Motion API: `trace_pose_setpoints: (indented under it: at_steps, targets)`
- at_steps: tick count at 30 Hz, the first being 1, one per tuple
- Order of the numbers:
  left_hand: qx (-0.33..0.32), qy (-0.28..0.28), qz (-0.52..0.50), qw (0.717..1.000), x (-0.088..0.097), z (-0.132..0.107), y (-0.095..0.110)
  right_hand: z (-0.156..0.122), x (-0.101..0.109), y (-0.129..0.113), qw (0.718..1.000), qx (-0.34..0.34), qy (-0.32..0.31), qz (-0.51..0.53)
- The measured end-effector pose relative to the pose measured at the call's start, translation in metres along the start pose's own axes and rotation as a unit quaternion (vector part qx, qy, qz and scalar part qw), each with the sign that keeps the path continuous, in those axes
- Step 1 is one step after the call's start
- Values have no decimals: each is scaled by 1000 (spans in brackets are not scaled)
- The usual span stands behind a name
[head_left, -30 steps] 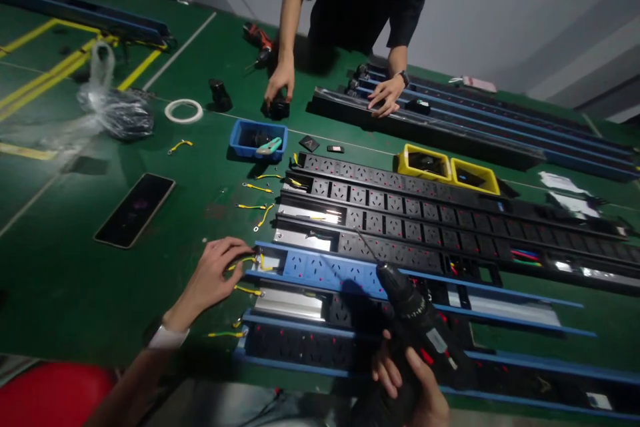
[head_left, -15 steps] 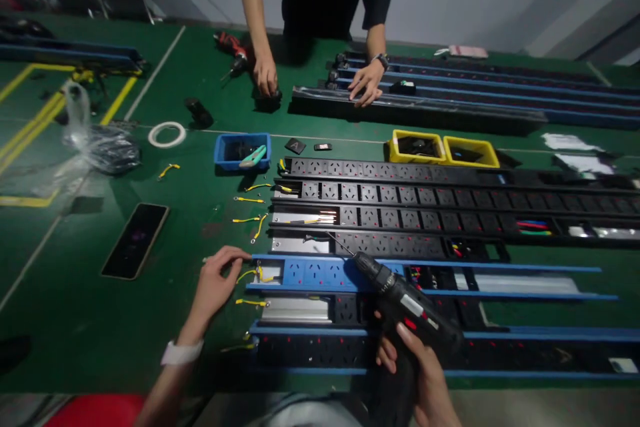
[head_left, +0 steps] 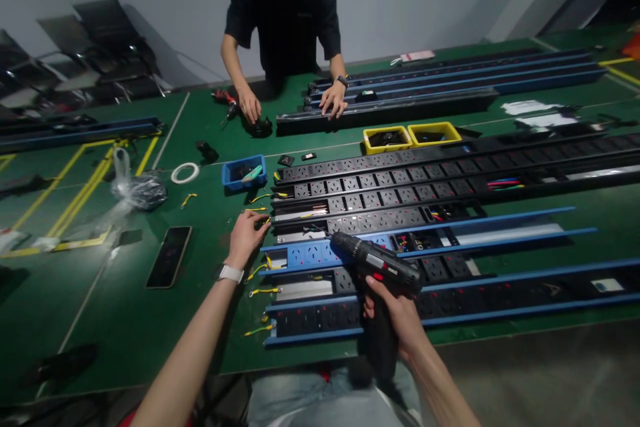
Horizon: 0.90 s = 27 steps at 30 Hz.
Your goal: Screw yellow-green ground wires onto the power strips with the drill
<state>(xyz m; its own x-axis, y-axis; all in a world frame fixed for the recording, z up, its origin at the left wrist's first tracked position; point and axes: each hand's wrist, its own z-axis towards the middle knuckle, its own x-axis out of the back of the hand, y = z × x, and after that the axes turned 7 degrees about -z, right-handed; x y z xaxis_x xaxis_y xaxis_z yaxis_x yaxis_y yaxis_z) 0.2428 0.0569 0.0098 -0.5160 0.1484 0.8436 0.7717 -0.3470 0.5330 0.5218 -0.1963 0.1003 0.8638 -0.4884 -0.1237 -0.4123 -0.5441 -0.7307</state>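
Note:
My right hand (head_left: 393,313) is wrapped round the grip of a black cordless drill (head_left: 380,260), its nose pointing left over the blue socket strip (head_left: 314,253). My left hand (head_left: 249,235) is at the left end of a black socket strip (head_left: 350,223). Its thumb and fingertips pinch a short yellow-green wire (head_left: 267,219), mostly hidden by the fingers. More yellow-green wires with ring lugs, such as this wire (head_left: 264,291), stick out from the ends of neighbouring strips.
Beyond the strips stand a blue bin (head_left: 230,180) and a yellow bin (head_left: 435,125). A phone (head_left: 169,257), a tape roll (head_left: 185,173) and a plastic bag (head_left: 145,192) lie to the left. Across the table, a co-worker's hands (head_left: 333,100) rest near other strips.
My left hand has moved from the blue strip's end to a black strip farther back, onto a wire there. The view has shifted; the drill stays in my right hand, over the blue strip.

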Motion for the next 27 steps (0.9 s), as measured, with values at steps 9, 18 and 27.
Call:
trace_pose_setpoints:
  at_steps: [9, 18, 27]
  targets:
    - [-41, -6, 75, 996, -2, 9, 3, 10, 5, 9, 1000, -2, -9, -11]
    - [19, 57, -109, 992, 3, -5, -6, 12, 7, 10, 1000, -2, 3, -4]
    - [79, 50, -288, 953, 0, -39, -20, 13, 3, 10, 1000, 4, 11, 7]
